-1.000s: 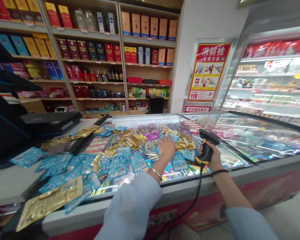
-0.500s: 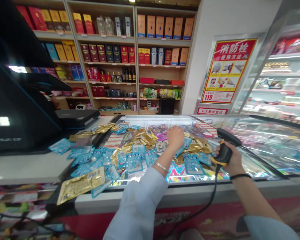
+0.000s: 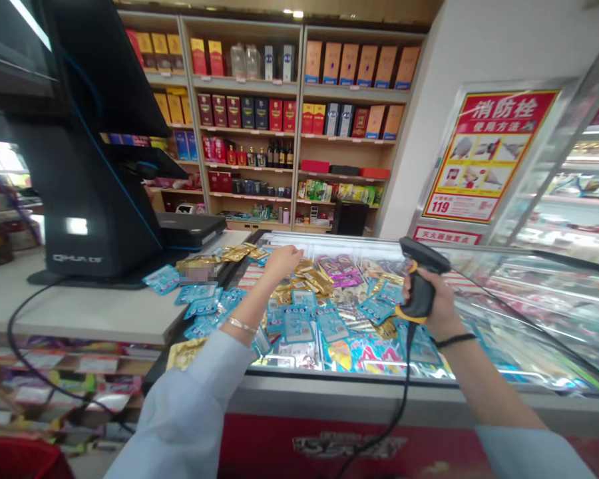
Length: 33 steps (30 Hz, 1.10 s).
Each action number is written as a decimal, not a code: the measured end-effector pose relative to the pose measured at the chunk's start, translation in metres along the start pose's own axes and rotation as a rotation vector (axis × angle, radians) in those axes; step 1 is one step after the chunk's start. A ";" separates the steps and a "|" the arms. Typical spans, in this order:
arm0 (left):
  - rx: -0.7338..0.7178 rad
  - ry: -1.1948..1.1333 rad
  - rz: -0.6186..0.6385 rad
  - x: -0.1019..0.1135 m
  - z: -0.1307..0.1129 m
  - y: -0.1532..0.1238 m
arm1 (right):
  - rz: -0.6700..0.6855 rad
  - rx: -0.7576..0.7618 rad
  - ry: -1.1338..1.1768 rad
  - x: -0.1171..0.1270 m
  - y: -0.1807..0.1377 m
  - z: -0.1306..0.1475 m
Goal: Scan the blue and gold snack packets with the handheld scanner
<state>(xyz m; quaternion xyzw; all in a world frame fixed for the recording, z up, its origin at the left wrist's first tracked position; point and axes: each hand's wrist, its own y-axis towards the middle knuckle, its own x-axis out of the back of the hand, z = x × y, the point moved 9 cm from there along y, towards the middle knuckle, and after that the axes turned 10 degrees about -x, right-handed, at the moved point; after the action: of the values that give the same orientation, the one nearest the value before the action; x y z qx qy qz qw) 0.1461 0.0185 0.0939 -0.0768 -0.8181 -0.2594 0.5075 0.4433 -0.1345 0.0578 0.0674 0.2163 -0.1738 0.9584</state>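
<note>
My right hand [image 3: 440, 307] is wrapped around the handle of a black and yellow barcode scanner [image 3: 422, 293], its head tilted up above the glass freezer top. My left hand [image 3: 282, 263] hovers over the far left part of the scattered packets, fingers curled together; anything in them is hidden. Below and right of it lie gold snack packets [image 3: 312, 276] and purple packets [image 3: 342, 269]. Blue snack packets [image 3: 298, 324] are spread across the glass in front. More blue packets [image 3: 199, 303] and a large gold packet [image 3: 186, 352] lie at the left edge, partly behind my left arm.
A black checkout terminal [image 3: 94, 186] stands on the white counter [image 3: 114, 316] at left. The scanner's cable [image 3: 404, 399] hangs down the front of the chest freezer [image 3: 269, 412]. Shelves of boxed bottles [image 3: 247, 113] line the back wall, beside a red fire-hydrant sign [image 3: 494, 156].
My left hand has moved left across the packets, from their middle to the far left side. The scanner in my right hand is now over the right-hand packets. The view has turned left.
</note>
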 end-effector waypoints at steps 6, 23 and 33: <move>0.077 -0.027 -0.002 -0.014 0.069 -0.009 | 0.200 -0.114 0.003 -0.086 0.023 -0.061; 0.034 -0.103 0.207 -0.057 0.082 -0.013 | 0.345 -0.333 -0.042 -0.141 0.057 -0.156; -0.033 -0.065 0.304 -0.071 0.086 -0.020 | 0.312 -0.307 -0.053 -0.139 0.052 -0.157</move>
<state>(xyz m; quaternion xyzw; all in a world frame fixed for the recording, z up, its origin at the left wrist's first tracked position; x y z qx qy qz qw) 0.1041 0.0540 -0.0053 -0.2165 -0.8086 -0.1905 0.5128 0.2831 -0.0113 -0.0198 -0.0513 0.2021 0.0099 0.9780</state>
